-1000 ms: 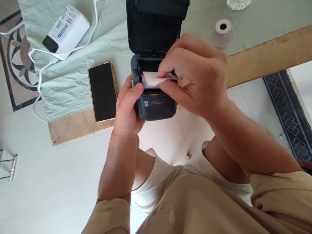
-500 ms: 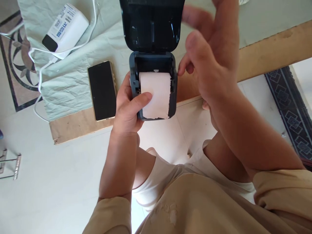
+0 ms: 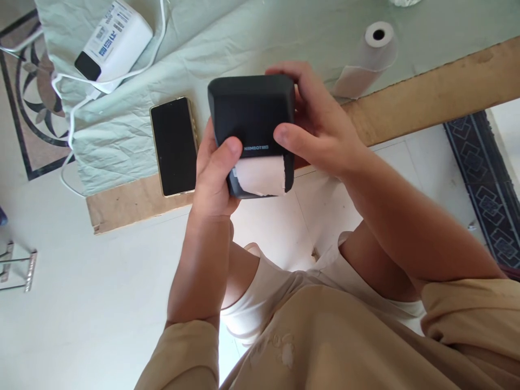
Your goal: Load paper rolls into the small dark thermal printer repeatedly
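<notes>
Both hands grip printer [image 3: 252, 116] above worktop [image 3: 426, 97] edge: left hand [image 3: 213, 173] wrapped round its left side, right hand [image 3: 317, 130] round right side, thumbs on closed lid. Paper strip [image 3: 262, 176] sticks out front. Nearby: phone [image 3: 174, 145], power bank [image 3: 114, 43] with cable [image 3: 69, 108], paper roll [image 3: 368, 57], green cloth [image 3: 244, 38].

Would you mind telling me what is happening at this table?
A person holds a small dark printer in both hands: the left hand grips its side, the right hand presses on the shut lid. A strip of paper sticks out below the lid. A phone and a paper roll lie nearby.
</notes>
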`<action>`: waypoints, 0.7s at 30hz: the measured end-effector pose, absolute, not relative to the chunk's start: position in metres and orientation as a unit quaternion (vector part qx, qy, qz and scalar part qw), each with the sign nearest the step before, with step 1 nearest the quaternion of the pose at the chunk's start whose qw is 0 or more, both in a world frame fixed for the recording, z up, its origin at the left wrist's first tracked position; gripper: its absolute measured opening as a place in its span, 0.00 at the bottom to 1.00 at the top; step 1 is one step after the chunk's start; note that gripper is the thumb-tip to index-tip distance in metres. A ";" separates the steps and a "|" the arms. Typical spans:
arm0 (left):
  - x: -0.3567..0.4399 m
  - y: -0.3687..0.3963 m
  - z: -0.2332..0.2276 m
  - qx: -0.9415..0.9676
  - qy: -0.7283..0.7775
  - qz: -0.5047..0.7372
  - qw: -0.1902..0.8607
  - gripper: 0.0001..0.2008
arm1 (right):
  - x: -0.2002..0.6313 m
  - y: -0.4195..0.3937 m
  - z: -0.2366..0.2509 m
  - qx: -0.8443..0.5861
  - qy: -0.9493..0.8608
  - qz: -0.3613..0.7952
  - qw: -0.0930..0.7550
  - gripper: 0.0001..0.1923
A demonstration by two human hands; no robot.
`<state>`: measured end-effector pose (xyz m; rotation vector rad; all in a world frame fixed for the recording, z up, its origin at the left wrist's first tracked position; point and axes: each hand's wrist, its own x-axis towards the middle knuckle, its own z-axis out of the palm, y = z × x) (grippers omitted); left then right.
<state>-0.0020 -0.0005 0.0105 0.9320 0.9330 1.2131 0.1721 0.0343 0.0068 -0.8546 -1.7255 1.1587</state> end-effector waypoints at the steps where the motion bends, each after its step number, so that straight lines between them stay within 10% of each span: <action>1: -0.001 -0.001 0.011 0.414 0.406 0.532 0.617 0.26 | 0.173 0.035 0.007 -0.344 -0.696 0.463 0.428 0.30; 21: 0.000 0.004 0.007 0.362 0.413 0.556 0.624 0.17 | 0.186 0.028 0.008 -0.385 -0.698 0.456 0.397 0.35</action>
